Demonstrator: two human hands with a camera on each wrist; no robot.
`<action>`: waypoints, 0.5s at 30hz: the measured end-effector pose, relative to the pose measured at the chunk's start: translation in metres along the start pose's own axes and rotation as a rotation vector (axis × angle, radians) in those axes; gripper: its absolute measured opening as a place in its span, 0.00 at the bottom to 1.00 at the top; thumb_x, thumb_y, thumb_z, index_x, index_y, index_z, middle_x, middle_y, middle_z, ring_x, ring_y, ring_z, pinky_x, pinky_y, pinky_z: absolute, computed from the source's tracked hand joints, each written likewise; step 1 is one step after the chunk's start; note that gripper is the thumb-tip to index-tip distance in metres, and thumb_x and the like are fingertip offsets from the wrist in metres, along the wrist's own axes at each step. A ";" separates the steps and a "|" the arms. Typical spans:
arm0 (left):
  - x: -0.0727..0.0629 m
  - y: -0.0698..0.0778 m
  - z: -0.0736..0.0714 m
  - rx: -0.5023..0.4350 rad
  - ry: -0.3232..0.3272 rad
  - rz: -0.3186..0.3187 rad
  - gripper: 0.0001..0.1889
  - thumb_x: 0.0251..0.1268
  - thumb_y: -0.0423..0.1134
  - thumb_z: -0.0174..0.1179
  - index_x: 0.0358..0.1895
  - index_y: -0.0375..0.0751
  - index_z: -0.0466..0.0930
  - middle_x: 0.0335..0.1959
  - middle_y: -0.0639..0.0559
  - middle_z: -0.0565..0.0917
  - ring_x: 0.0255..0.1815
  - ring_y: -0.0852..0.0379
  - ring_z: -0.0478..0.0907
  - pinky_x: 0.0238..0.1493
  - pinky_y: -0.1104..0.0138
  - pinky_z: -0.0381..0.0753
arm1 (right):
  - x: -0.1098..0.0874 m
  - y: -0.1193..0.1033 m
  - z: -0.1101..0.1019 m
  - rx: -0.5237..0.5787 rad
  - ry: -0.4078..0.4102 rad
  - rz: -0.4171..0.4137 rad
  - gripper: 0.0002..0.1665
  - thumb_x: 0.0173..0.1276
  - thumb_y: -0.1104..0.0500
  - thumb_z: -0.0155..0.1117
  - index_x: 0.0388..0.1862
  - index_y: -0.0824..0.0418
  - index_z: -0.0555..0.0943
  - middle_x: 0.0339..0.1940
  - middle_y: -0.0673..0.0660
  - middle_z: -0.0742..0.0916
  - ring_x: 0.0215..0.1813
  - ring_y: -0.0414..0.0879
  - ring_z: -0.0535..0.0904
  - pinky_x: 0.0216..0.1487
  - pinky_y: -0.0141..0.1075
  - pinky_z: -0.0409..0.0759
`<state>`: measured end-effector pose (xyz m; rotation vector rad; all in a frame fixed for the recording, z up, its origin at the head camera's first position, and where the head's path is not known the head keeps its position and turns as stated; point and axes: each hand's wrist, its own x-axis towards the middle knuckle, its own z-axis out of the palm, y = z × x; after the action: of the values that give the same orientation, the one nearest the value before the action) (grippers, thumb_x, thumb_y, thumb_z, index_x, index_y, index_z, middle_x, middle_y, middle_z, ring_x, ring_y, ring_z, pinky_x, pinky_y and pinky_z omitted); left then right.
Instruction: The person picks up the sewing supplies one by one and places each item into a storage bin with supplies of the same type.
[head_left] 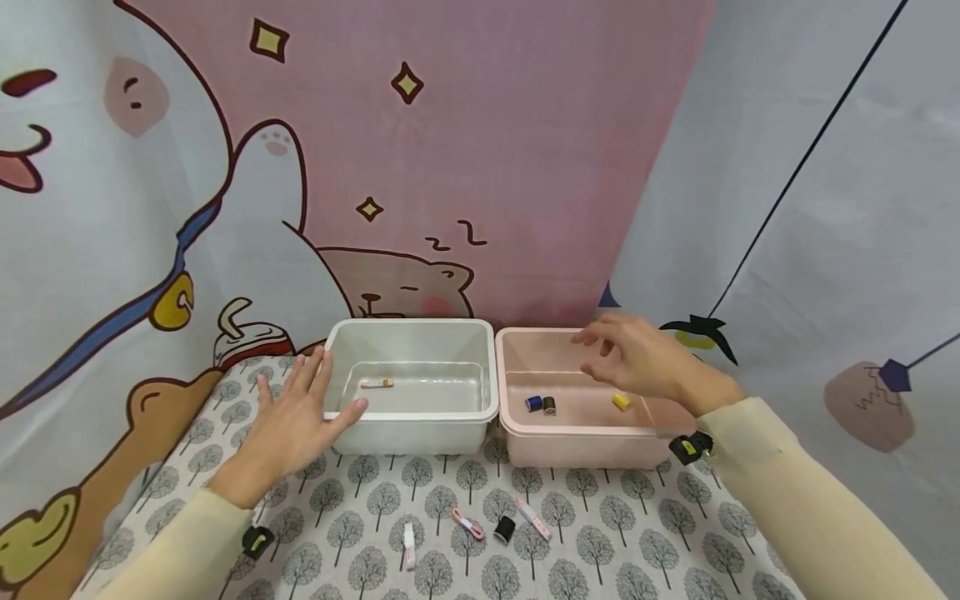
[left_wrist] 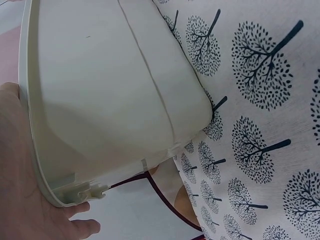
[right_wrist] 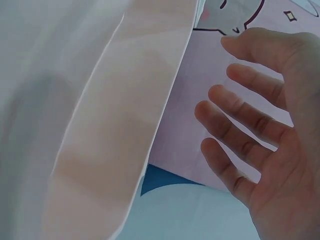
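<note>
Head view: at the centre of the frame, a white tub (head_left: 412, 435), smooth and glossy, round-cornered, with a thick rim; to the right, close beside it, a pink tub (head_left: 585, 450) of like shape. On the pink floor, toward the left, a blue spool (head_left: 534, 403) and a dark spool (head_left: 550, 406) together; toward the right, a bright, stubby yellow spool (head_left: 621, 402). Inside the white one, left of its middle, a slim pale bundle (head_left: 377, 383) with a yellowish band. At the lower centre of the frame, scattered over tree-print cloth (head_left: 558, 507), left to right: a white strip (head_left: 408, 547), a folded pink band (head_left: 468, 524), a tilted black spool (head_left: 505, 529) and a slanting pale pink strip (head_left: 533, 519). Right of centre, above the pink tub, right hand (head_left: 637, 360) with fingers loosely bent, grasping nothing. Left of centre, left hand (head_left: 292, 417) spread along the white tub's left end, thumb over the front corner, likewise grasping nothing; pressure on the rim impossible to tell. Left wrist view: plain white outer wall across the upper left. Right wrist view: pink wall slanting down the left half; at the right, fingers apart and free.
</note>
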<state>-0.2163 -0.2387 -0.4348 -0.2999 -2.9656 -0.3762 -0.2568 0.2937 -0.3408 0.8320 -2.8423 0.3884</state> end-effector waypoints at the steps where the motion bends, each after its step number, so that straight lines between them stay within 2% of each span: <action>1: 0.000 0.000 0.000 -0.001 0.000 -0.001 0.59 0.88 0.80 0.43 0.97 0.33 0.45 1.00 0.34 0.43 0.99 0.22 0.42 0.85 0.12 0.25 | -0.002 -0.002 0.000 -0.001 0.003 -0.008 0.22 0.77 0.52 0.83 0.67 0.52 0.93 0.59 0.54 0.93 0.53 0.48 0.90 0.49 0.42 0.90; 8: 0.001 0.003 0.000 0.009 0.001 -0.002 0.59 0.88 0.81 0.43 0.97 0.33 0.45 1.00 0.34 0.43 1.00 0.23 0.42 0.85 0.11 0.26 | -0.017 -0.013 0.005 -0.001 0.047 -0.054 0.23 0.76 0.54 0.84 0.67 0.49 0.92 0.63 0.51 0.95 0.51 0.43 0.91 0.51 0.44 0.92; 15: -0.001 0.005 -0.001 0.004 0.005 -0.003 0.59 0.88 0.80 0.44 0.97 0.33 0.46 1.00 0.33 0.44 0.99 0.23 0.43 0.85 0.10 0.28 | -0.027 -0.020 0.016 -0.037 0.173 -0.237 0.20 0.68 0.57 0.89 0.58 0.51 0.94 0.55 0.50 0.97 0.44 0.41 0.93 0.46 0.41 0.93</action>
<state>-0.2144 -0.2348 -0.4329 -0.2940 -2.9622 -0.3705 -0.2247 0.2867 -0.3584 1.0581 -2.5487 0.3557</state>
